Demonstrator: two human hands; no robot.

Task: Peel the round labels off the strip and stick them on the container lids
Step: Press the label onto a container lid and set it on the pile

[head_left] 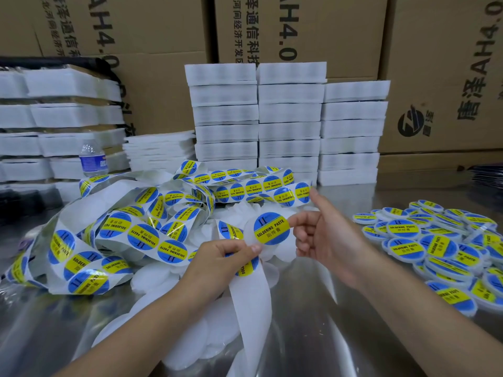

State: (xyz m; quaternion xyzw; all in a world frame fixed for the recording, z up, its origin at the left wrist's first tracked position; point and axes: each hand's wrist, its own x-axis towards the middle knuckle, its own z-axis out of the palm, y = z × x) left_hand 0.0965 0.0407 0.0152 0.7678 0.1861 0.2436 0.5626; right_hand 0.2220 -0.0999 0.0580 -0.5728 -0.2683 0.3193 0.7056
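Now your right hand [321, 229]: it pinches the edge of one round label [272, 228] between thumb and a finger. Your pointing finger sticks out straight.
Your left hand [220, 257]: its fingers curl round the strip [250, 295] and pinch it, at 7 o'clock from the label.
Round label: it is up in the air in the middle, above the plain lids [190, 344]. Something white and round sits behind it. I cannot tell if that is a lid or bare paper.
Could go wrong: I think the label may fold and stick to itself or your fingers if you pull fast. It may also land crooked on a lid.
Bare strip: it hangs down toward 6 o'clock, over the plain lids. It could hide the lid you want.
Strip heap [136, 235]: it lies tangled at 9 o'clock. A hard tug could knot it or drag it.
Water bottle [92, 159]: it stands at 10 o'clock, just behind the heap. A dragged loop might tip it.
Done lids [435, 248]: they are piled at 3 o'clock, near your right arm. A swing could scatter them.
White trays [288, 118]: they are stacked at 12 o'clock, well apart.
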